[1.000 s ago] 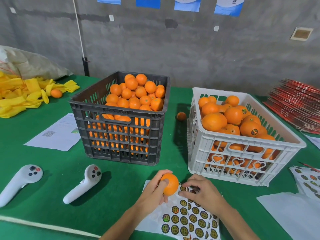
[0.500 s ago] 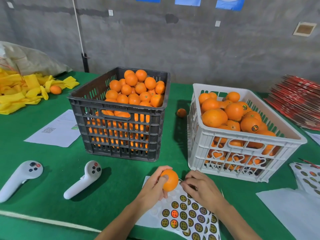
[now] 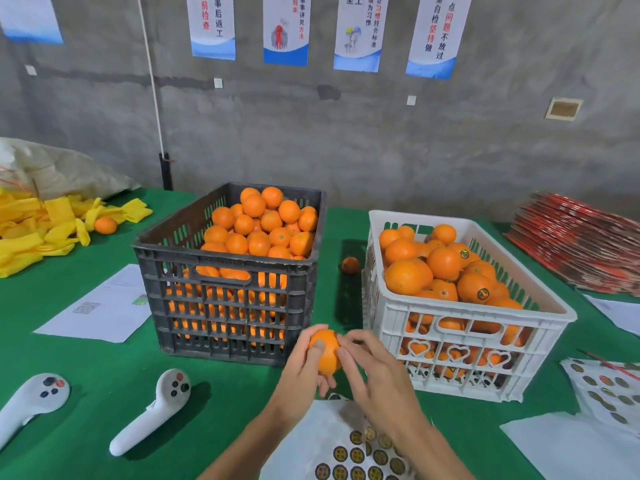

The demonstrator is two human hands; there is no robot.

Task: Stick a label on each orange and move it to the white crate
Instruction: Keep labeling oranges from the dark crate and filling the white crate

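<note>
Left hand (image 3: 304, 370) grips the orange (image 3: 325, 351), right fingers (image 3: 349, 358) press it; a half-stuck label could peel off toward the crate (image 3: 478, 344) at 2 o'clock.

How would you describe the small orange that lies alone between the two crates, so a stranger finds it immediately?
Start at the green table and find the dark grey plastic crate and the white plastic crate. In the shadowed gap between them, towards the wall, lies one small loose orange. Unlike the other oranges nearby, it sits on the cloth, in no crate or hand.

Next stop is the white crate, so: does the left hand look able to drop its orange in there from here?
Probably yes. The left hand grips the orange beside the white crate, whose top is open, though piled high.
</note>
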